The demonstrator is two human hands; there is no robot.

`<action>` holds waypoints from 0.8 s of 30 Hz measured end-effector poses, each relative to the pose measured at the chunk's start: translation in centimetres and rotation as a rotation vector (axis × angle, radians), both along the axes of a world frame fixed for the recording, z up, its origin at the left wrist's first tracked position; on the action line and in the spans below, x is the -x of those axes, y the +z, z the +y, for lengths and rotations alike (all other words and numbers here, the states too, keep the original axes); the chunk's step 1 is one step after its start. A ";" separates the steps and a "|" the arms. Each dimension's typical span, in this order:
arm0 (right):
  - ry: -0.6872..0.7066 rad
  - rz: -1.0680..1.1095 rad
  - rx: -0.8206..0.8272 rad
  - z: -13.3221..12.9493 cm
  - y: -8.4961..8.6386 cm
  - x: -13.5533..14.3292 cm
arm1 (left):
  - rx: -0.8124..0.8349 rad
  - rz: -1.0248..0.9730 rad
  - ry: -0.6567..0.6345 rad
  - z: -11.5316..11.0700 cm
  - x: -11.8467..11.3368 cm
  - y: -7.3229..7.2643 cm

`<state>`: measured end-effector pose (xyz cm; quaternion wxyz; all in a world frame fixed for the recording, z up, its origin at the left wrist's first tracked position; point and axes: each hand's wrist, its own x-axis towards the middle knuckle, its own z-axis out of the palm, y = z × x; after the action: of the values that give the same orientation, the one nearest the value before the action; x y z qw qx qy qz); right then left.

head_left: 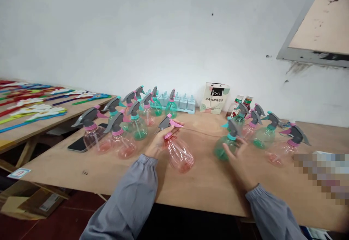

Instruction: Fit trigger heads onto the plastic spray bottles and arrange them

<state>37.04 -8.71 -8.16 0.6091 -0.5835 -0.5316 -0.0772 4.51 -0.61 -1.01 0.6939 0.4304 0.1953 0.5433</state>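
Note:
My left hand (161, 138) is wrapped round the neck of a pink spray bottle (180, 154), which leans with its base toward the right. This bottle has a grey head and a pink trigger. At the right, my right hand (237, 156) is open, thumb and fingers apart, beside a green spray bottle (222, 148) with a turquoise collar. Whether the fingertips touch that bottle I cannot tell. Several pink and green spray bottles stand to the left, among them a pink one (122, 147) in front. More are grouped at the right, including another pink one (278, 154).
A phone (77, 145) lies on the wooden table (114, 182). Along the wall are a light-blue rack (187, 105), a printed paper bag (215, 100) and two small bottles with red contents (247, 101). Colourful flat strips (40, 111) cover a side table. A blurred patch hides the right edge.

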 end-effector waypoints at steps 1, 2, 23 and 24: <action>0.081 -0.019 0.024 0.7 -0.1 1.4 | 0.016 0.020 0.000 0.1 0.0 -0.1; 0.147 -0.021 0.036 1.4 -0.2 2.7 | 0.025 0.032 0.001 0.2 0.0 -0.2; 0.341 0.180 -0.026 6.5 -0.2 8.1 | -0.010 0.114 0.061 -1.6 -0.6 1.2; 0.341 0.177 -0.028 6.5 -0.2 8.1 | 0.014 0.108 0.082 -1.6 -0.6 1.0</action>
<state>28.97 -2.23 -8.33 0.6658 -0.4809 -0.5660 0.0712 5.12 -2.16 0.03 0.6624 0.4460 0.2537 0.5458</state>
